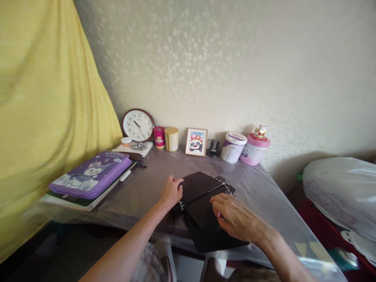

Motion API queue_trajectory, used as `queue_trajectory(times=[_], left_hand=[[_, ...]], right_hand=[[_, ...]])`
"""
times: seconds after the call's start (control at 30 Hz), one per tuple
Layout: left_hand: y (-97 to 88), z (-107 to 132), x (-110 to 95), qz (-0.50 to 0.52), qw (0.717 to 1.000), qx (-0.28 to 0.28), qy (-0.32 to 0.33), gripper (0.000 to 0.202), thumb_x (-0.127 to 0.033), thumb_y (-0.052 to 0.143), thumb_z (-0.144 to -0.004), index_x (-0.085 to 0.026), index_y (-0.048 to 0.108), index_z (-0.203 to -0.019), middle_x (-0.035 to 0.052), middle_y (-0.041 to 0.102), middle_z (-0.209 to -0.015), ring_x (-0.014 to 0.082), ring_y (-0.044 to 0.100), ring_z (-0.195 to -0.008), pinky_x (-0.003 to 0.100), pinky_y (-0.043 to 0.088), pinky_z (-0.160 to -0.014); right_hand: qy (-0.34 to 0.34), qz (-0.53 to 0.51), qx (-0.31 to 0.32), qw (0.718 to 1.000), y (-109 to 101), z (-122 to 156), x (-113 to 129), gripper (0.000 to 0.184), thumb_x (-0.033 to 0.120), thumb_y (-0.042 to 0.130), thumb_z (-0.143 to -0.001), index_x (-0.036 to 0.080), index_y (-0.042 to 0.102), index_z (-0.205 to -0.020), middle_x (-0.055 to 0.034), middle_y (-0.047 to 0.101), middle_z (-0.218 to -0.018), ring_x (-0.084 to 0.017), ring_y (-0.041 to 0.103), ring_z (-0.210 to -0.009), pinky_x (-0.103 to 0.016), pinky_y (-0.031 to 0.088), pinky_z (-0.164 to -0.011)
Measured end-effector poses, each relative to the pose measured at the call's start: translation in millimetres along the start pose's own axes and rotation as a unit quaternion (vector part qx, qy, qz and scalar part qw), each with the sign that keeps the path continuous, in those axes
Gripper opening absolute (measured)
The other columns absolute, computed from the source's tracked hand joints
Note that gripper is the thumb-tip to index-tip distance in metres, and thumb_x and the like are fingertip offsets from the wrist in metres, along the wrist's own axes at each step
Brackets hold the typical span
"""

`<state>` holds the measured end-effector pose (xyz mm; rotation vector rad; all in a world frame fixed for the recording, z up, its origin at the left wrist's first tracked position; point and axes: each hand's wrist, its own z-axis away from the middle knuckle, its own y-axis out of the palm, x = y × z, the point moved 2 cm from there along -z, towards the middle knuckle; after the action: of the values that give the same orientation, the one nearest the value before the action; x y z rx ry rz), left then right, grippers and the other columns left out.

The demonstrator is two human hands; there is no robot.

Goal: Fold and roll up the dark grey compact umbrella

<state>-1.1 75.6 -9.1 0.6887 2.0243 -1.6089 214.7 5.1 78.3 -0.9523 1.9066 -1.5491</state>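
A flat black bag-like item (202, 196) with black-and-white striped edging lies at the front of the table, its lower part reaching the table's near edge. A thin dark line with a pale end crosses it slantwise, perhaps a fold or a zip. At its left edge, my left hand (172, 192) has thumb and forefinger closed on the material. My right hand (233, 215) rests palm down over its right side, fingers loosely bent and thumb a little apart, with nothing visible held in them. The palm hides part of the black surface.
A purple zip case (91, 174) lies on a stack of books at left. Along the wall stand a clock (138, 125), a pink tin (159, 138), a yellow-lidded jar (171, 139), a panda picture frame (196, 142), a white tub (234, 147) and a pink-lidded tub (255, 149).
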Motion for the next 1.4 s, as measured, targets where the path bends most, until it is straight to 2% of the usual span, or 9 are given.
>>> queue_trajectory(times=[0.13, 0.33, 0.47, 0.67, 0.8, 0.93, 1.1, 1.2, 1.4], left_hand=[[-25.7, 11.6, -21.3, 0.058, 0.995, 0.040, 0.071, 0.027, -0.027, 0.041, -0.085, -0.023, 0.066, -0.093, 0.0026, 0.057, -0.088, 0.0123, 0.056, -0.076, 0.023, 0.042, -0.073], [-47.0, 31.9, -53.6, 0.273, 0.933, 0.156, 0.174, 0.035, -0.038, 0.053, -0.080, -0.021, 0.057, -0.111, 0.0040, 0.060, -0.103, 0.0157, 0.055, -0.092, 0.024, 0.042, -0.078], [-34.5, 28.5, -53.3, 0.282, 0.943, 0.084, 0.157, 0.026, -0.036, 0.051, -0.080, -0.017, 0.063, -0.094, 0.0014, 0.063, -0.086, 0.0135, 0.055, -0.078, 0.021, 0.041, -0.070], [-32.0, 21.8, -47.6, 0.269, 0.953, 0.043, 0.136, 0.033, -0.038, 0.042, -0.085, -0.015, 0.054, -0.064, -0.0039, 0.043, -0.059, 0.0090, 0.039, -0.058, 0.019, 0.031, -0.055], [-35.5, 22.6, -47.3, 0.264, 0.954, 0.036, 0.135, 0.035, -0.039, 0.039, -0.085, -0.016, 0.047, -0.060, -0.0046, 0.033, -0.057, 0.0085, 0.033, -0.055, 0.020, 0.028, -0.053], [-33.1, 23.3, -47.9, 0.255, 0.956, 0.034, 0.144, 0.034, -0.038, 0.039, -0.085, -0.016, 0.046, -0.059, -0.0042, 0.034, -0.058, 0.0087, 0.032, -0.056, 0.020, 0.028, -0.054], [-33.9, 22.5, -47.9, 0.251, 0.959, 0.022, 0.133, 0.036, -0.039, 0.038, -0.085, -0.017, 0.044, -0.058, -0.0047, 0.032, -0.058, 0.0086, 0.033, -0.056, 0.020, 0.028, -0.054], [-35.1, 21.3, -45.4, 0.262, 0.958, 0.019, 0.112, 0.036, -0.041, 0.037, -0.085, -0.017, 0.047, -0.061, -0.0048, 0.036, -0.058, 0.0089, 0.036, -0.056, 0.019, 0.030, -0.054], [-24.0, 17.8, -34.0, 0.235, 0.966, 0.067, 0.088, 0.029, -0.042, 0.051, -0.077, -0.015, 0.060, -0.078, -0.0009, 0.057, -0.067, 0.0126, 0.049, -0.064, 0.021, 0.039, -0.060]], right_hand=[[0.013, 0.017, -0.002, 1.000, -11.8, -12.6, -4.0, 0.011, 0.011, 0.044, -0.077, 0.021, 0.044, -0.072, -0.0003, 0.054, -0.068, -0.015, 0.049, -0.068, -0.027, 0.038, -0.066], [0.011, 0.055, -0.109, 0.992, -13.0, -37.2, -10.3, 0.014, 0.017, 0.039, -0.087, 0.019, 0.050, -0.079, -0.0038, 0.056, -0.073, -0.016, 0.051, -0.072, -0.028, 0.038, -0.072], [0.012, 0.032, -0.142, 0.989, -8.8, -47.8, -19.5, 0.013, 0.018, 0.040, -0.087, 0.018, 0.053, -0.086, -0.0050, 0.061, -0.081, -0.016, 0.054, -0.079, -0.032, 0.038, -0.084], [0.099, -0.038, -0.209, 0.972, -6.3, -36.3, -65.2, 0.029, 0.034, 0.055, -0.079, 0.020, 0.054, -0.104, -0.0096, 0.059, -0.106, -0.025, 0.049, -0.108, -0.044, 0.036, -0.093], [0.203, -0.217, -0.207, 0.932, 0.8, -23.1, -98.1, 0.037, 0.040, 0.058, -0.075, 0.022, 0.054, -0.107, -0.0070, 0.061, -0.103, -0.022, 0.056, -0.098, -0.039, 0.042, -0.087], [0.239, -0.409, -0.211, 0.855, 8.5, -22.3, -105.7, 0.036, 0.042, 0.062, -0.070, 0.018, 0.058, -0.097, -0.0053, 0.064, -0.091, -0.018, 0.059, -0.084, -0.031, 0.045, -0.076], [0.265, -0.470, -0.271, 0.797, 8.9, -29.9, -101.3, 0.028, 0.042, 0.066, -0.066, 0.016, 0.060, -0.076, -0.0005, 0.061, -0.071, -0.012, 0.054, -0.065, -0.024, 0.042, -0.063], [0.254, -0.454, -0.308, 0.796, 7.8, -34.3, -100.0, 0.028, 0.043, 0.065, -0.066, 0.017, 0.060, -0.076, -0.0002, 0.061, -0.072, -0.012, 0.053, -0.066, -0.023, 0.041, -0.064], [0.292, -0.303, -0.327, 0.846, 9.4, -41.5, -98.7, 0.032, 0.049, 0.060, -0.068, 0.017, 0.060, -0.074, 0.0004, 0.059, -0.063, -0.010, 0.049, -0.051, -0.022, 0.038, -0.051]])
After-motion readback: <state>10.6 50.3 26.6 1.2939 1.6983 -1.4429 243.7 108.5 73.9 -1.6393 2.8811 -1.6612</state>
